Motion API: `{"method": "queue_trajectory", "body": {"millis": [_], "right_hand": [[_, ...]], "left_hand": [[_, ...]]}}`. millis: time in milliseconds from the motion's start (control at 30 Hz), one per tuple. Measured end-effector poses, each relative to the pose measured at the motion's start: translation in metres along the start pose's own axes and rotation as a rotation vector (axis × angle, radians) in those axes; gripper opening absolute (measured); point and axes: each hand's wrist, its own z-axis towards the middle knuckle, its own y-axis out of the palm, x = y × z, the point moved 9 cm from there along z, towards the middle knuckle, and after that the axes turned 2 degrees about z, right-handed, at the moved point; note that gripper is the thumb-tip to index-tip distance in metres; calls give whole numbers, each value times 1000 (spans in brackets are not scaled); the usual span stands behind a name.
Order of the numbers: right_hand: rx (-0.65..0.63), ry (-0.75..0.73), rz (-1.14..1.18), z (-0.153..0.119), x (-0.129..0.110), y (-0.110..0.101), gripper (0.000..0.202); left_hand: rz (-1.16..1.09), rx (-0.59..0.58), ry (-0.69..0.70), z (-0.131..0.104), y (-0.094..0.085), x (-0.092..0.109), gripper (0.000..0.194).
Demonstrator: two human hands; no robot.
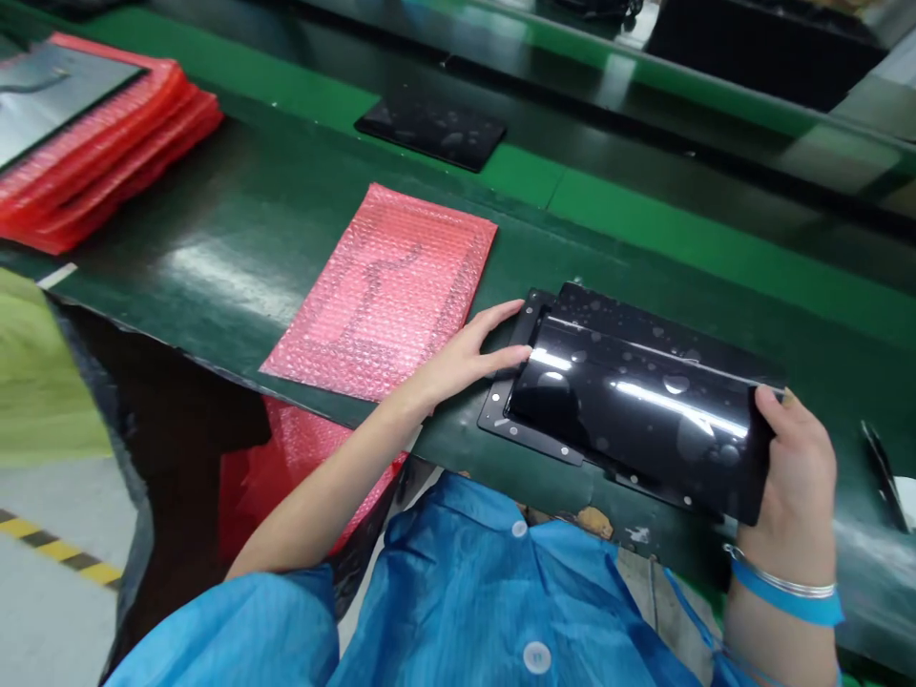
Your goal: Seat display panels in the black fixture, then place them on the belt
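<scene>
A glossy black panel (630, 401), bubbled like film on its face, lies over a black plate (501, 405) with small light spots along its edge. My right hand (798, 458) grips the panel's right end, thumb on top and the other fingers hidden beneath. At the left end, my left hand (472, 358) reaches in with fingers stretched apart; its fingertips touch the edges of the panel and plate. Left of that hand, a pink bubble-wrap pouch (393, 286) lies flat on the green table (236, 219), with a dark line showing through.
A stack of red bubble-wrap pouches (143, 143) with a grey flat part (50, 91) on top stands at the far left. Another black panel (433, 129) lies toward the back. A pen (884, 472) is at the right. Red wrap (286, 468) shows below the table edge.
</scene>
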Motion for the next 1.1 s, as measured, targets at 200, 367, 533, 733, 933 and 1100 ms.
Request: {"method": "queue_trajectory", "body": {"millis": [200,367,533,733,933,1100], "right_hand": [[-25,67,35,-5,1,10,34],[-4,80,50,-7,1,11,39],[12,104,35,-7,0,13,41],[30,71,-13,-4,-4,11,40],[33,65,-117,-4,-8,13,35],[70,81,-158,-5,-9,11,36]], "left_hand": [[309,-85,82,-1,10,3,87],[383,-98,128,-2,15,2,91],[417,-100,150,-2,18,1,91],[462,-93,160,-2,19,0,86],[492,-114,148,-3,19,3,75],[551,-151,174,-6,26,5,60]]}}
